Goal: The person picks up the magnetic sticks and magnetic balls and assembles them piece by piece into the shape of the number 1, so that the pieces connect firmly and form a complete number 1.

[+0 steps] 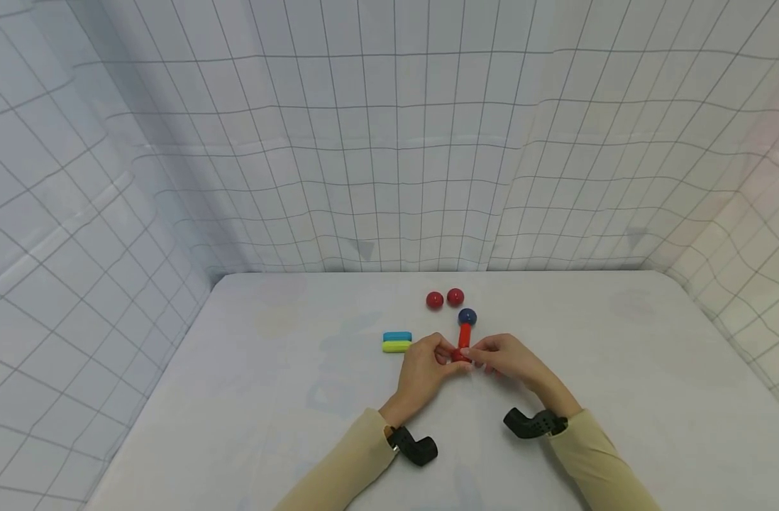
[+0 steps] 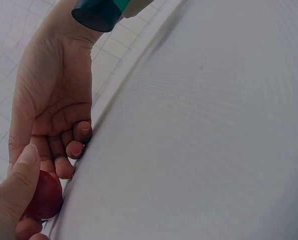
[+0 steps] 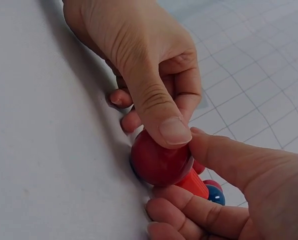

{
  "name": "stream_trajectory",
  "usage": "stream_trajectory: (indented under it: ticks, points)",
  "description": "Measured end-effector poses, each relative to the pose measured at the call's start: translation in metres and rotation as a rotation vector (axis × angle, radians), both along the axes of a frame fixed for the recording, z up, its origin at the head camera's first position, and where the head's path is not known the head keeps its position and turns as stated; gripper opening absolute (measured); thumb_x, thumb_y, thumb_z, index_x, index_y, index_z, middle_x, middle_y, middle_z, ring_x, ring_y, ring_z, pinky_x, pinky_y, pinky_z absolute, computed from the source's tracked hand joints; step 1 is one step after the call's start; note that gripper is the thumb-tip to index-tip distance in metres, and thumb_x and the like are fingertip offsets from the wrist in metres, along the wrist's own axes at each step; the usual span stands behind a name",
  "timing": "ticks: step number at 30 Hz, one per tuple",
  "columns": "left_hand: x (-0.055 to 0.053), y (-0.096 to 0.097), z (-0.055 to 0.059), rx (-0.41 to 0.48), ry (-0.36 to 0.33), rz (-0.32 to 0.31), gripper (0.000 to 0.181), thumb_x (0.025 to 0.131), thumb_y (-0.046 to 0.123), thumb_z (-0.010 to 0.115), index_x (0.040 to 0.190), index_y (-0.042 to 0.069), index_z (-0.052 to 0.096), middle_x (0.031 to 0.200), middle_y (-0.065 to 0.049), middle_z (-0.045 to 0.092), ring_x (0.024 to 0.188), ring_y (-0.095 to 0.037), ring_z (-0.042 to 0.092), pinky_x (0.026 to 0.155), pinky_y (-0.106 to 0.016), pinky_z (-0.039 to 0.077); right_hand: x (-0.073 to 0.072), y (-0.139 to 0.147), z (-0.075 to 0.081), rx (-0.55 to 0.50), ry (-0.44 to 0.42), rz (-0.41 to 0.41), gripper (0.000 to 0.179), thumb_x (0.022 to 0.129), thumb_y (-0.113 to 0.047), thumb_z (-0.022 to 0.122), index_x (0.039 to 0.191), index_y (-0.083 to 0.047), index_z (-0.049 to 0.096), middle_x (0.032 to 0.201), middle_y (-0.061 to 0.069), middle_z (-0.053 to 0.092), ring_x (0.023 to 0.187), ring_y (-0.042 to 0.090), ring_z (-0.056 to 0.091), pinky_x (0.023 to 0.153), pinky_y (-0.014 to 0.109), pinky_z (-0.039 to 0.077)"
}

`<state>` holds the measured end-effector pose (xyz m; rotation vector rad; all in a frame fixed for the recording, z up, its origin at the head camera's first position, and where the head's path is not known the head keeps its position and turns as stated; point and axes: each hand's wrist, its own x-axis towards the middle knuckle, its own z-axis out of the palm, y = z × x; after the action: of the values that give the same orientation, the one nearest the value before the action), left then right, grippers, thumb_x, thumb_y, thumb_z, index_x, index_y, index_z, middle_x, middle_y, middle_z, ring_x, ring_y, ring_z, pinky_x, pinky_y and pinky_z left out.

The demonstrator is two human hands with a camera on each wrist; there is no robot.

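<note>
A glossy red ball (image 3: 161, 160) sits between my two hands at the near end of a red stick (image 1: 465, 336). At the stick's far end is a blue ball (image 1: 467, 316). My left hand (image 1: 421, 369) pinches the red ball, its thumb (image 3: 173, 131) lying across the top. My right hand (image 1: 507, 358) grips the stick close to the ball, with thumb and forefinger either side of the joint. The right hand's other fingers (image 3: 169, 215) are curled below. Part of the stick is hidden behind the fingers and the ball.
Two more red balls (image 1: 435, 300) lie beyond the blue ball. A blue stick (image 1: 397, 336) and a yellow-green stick (image 1: 396, 347) lie side by side left of my left hand. Grid-patterned white curtains (image 1: 389, 156) enclose the white table (image 1: 268, 397).
</note>
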<state>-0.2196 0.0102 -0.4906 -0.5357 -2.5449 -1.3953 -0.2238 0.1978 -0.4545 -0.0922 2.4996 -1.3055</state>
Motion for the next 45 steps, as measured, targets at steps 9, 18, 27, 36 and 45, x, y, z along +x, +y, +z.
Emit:
stream_trajectory:
  ticks: [9, 18, 27, 36, 45]
  points:
    - [0.0004, -0.0007, 0.0022, 0.043, -0.011, -0.053, 0.033, 0.070, 0.033, 0.083, 0.089, 0.012, 0.066, 0.080, 0.006, 0.064, 0.067, -0.005, 0.055, 0.062, -0.019, 0.047, -0.0003, 0.0033, -0.0004, -0.012, 0.029, 0.027, 0.029, 0.090, -0.032, 0.065, 0.093, -0.004, 0.070, 0.071, 0.002, 0.057, 0.063, 0.017, 0.050, 0.057, 0.029, 0.039]
    - [0.0001, 0.0001, 0.0005, 0.028, -0.025, -0.053, 0.031, 0.072, 0.032, 0.082, 0.091, 0.012, 0.069, 0.080, 0.008, 0.065, 0.067, -0.002, 0.055, 0.062, -0.019, 0.047, 0.0028, 0.0043, -0.0023, -0.019, 0.017, -0.010, 0.036, 0.088, -0.037, 0.066, 0.099, -0.003, 0.069, 0.071, 0.002, 0.058, 0.064, 0.017, 0.051, 0.057, 0.029, 0.039]
    - [0.0006, 0.0005, 0.0012, 0.011, -0.023, -0.054, 0.031, 0.072, 0.033, 0.082, 0.093, 0.014, 0.069, 0.080, 0.011, 0.064, 0.068, -0.001, 0.054, 0.062, -0.018, 0.046, 0.0069, 0.0017, -0.0010, -0.025, 0.009, -0.062, 0.039, 0.081, -0.044, 0.072, 0.094, -0.007, 0.070, 0.073, 0.002, 0.060, 0.062, 0.018, 0.050, 0.054, 0.026, 0.038]
    - [0.0011, 0.0005, 0.0011, 0.011, -0.018, -0.065, 0.031, 0.073, 0.028, 0.083, 0.096, 0.014, 0.069, 0.084, 0.009, 0.064, 0.069, -0.001, 0.055, 0.063, -0.019, 0.046, 0.0053, 0.0015, -0.0042, -0.010, 0.022, -0.081, 0.040, 0.080, -0.045, 0.073, 0.092, -0.007, 0.070, 0.070, 0.001, 0.059, 0.063, 0.018, 0.050, 0.055, 0.027, 0.038]
    - [0.0008, -0.0004, 0.0016, 0.014, -0.028, -0.061, 0.032, 0.073, 0.028, 0.082, 0.098, 0.014, 0.069, 0.086, 0.007, 0.065, 0.070, -0.001, 0.056, 0.064, -0.019, 0.046, 0.0046, 0.0049, -0.0081, -0.043, 0.035, -0.063, 0.040, 0.083, -0.044, 0.071, 0.097, -0.006, 0.070, 0.080, 0.001, 0.065, 0.068, 0.019, 0.054, 0.063, 0.031, 0.043]
